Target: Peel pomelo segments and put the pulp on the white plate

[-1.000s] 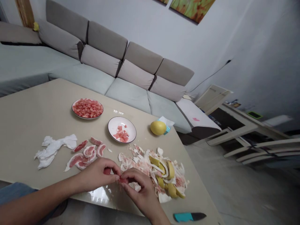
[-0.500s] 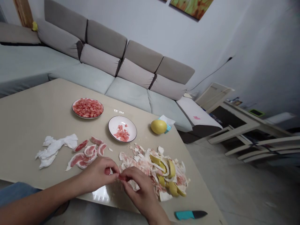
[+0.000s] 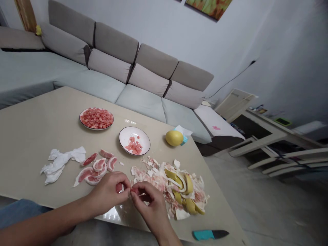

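My left hand (image 3: 110, 192) is closed around a piece of red grapefruit-like pulp (image 3: 119, 187), its thumb and forefinger pinched at the front. Against those fingertips, my right hand (image 3: 151, 201) pinches a small bit of red pulp (image 3: 134, 191). Both hands hover over the table's near edge. Just beyond the left hand lie several peeled segments (image 3: 98, 165) with white membrane. A heap of peel and membrane scraps (image 3: 174, 188) spreads beside the right hand. Farther back, one plate (image 3: 123, 136) bears a few pulp pieces, and another plate (image 3: 96, 118) is piled with pulp.
A whole yellow citrus fruit (image 3: 174, 138) sits by a tissue pack (image 3: 185, 134) at the table's far right. A knife (image 3: 210, 234) with a teal handle lies near the right edge. Crumpled white tissue (image 3: 63, 164) is at left. Behind stands a grey sofa (image 3: 138, 99).
The fingertips of both hands stay together, with the right fingers shifted slightly on the pulp. Plates, segments and scraps have stayed in place; the view moved a little.
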{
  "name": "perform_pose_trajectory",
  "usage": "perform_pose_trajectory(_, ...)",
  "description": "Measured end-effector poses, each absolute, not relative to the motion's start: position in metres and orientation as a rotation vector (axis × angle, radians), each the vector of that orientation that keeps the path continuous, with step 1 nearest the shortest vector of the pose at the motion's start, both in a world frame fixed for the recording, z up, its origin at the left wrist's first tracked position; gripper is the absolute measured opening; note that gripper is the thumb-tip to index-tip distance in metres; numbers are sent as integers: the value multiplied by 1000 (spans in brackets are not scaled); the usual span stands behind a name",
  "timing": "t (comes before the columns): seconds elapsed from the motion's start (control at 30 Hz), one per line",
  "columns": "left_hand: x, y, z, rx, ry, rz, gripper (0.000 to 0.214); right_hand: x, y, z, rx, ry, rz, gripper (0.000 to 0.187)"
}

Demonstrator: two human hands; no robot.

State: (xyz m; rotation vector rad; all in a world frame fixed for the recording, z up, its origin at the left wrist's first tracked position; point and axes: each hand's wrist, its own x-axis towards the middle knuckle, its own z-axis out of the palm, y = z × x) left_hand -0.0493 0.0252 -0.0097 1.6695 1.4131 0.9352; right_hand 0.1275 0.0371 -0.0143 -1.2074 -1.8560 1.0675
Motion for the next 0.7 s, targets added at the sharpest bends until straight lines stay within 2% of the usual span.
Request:
perform_pose_trajectory(0.2,-51,30,-12,1417,1341,836,10,132,40,-20,-1132,-1567,1489,16)
perform_pose_trajectory(0.43,-51,33,-21,1165,1142,869,14,132,40,-28,-1049,-1376,1622,21)
perform_pose_trajectory(0.57,-50,29,-17,1556,1302,929,10,133,40,-24,-1105,-1452,1569,19)
perform_pose_trajectory(0.7,-50,27,-21,1883,1287,1006,13,129,36,-18,-1177,-1691,1208,10)
